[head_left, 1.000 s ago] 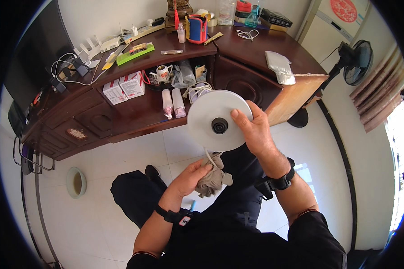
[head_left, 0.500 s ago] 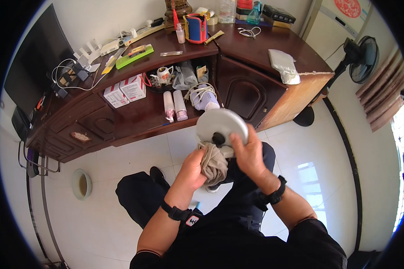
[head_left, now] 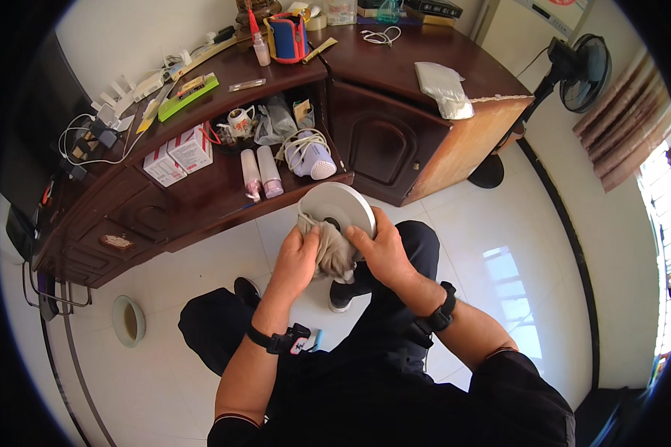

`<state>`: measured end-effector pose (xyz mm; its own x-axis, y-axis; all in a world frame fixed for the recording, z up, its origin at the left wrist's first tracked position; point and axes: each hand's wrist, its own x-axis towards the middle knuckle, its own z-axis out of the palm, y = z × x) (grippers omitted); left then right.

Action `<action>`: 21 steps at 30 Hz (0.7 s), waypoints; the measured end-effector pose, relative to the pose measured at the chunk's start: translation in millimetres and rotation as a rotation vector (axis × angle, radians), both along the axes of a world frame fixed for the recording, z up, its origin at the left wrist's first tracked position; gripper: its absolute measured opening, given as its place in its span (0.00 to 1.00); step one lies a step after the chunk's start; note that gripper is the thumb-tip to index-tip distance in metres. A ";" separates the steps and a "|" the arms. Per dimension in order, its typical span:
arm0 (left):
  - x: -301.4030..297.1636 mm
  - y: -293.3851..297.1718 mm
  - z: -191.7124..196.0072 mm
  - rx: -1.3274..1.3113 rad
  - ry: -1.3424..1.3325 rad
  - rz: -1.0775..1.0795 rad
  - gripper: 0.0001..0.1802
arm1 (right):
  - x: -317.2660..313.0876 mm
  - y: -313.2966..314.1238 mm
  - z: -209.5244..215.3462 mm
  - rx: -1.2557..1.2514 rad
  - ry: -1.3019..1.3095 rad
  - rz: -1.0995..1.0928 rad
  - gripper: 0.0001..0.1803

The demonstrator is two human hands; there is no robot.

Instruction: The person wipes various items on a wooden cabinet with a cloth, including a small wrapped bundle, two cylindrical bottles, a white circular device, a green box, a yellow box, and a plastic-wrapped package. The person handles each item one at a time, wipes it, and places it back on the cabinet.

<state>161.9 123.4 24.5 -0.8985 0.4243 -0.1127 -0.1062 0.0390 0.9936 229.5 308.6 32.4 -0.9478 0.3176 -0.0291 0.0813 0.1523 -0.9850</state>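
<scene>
The white round disc (head_left: 338, 210) sits lower and closer to the body than a second ago, when the right hand (head_left: 384, 253) held it up at arm's length with its face fully open. The grey cloth (head_left: 334, 253), which hung below the disc in the left hand (head_left: 297, 262), is now pressed up against its underside, with both hands drawn together around it.

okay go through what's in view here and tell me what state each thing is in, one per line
White disc: tilted, held in both hands.
Grey cloth: crumpled, pressed against the disc.
Left hand: closed on the cloth.
Right hand: gripping the disc.
Standing fan: upright; running or not, cannot tell.
Cabinet door: shut.
</scene>
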 end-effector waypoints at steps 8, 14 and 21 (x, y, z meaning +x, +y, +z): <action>-4.0 -1.7 3.2 -0.081 0.147 0.031 0.17 | -12.6 10.0 -14.7 -0.100 0.004 0.015 0.29; -4.2 7.6 23.1 -0.151 0.307 -0.041 0.16 | -26.3 11.7 -13.3 0.085 0.016 0.019 0.31; -7.8 5.9 11.7 -0.421 0.522 0.119 0.20 | -25.5 17.1 -32.5 -0.534 -0.053 -0.047 0.20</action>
<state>154.1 129.3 36.2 -0.9178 0.3339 0.2146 0.3556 0.4515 0.8184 204.0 325.7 -0.1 -0.9259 0.2874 -0.2451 0.1274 -0.3732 -0.9190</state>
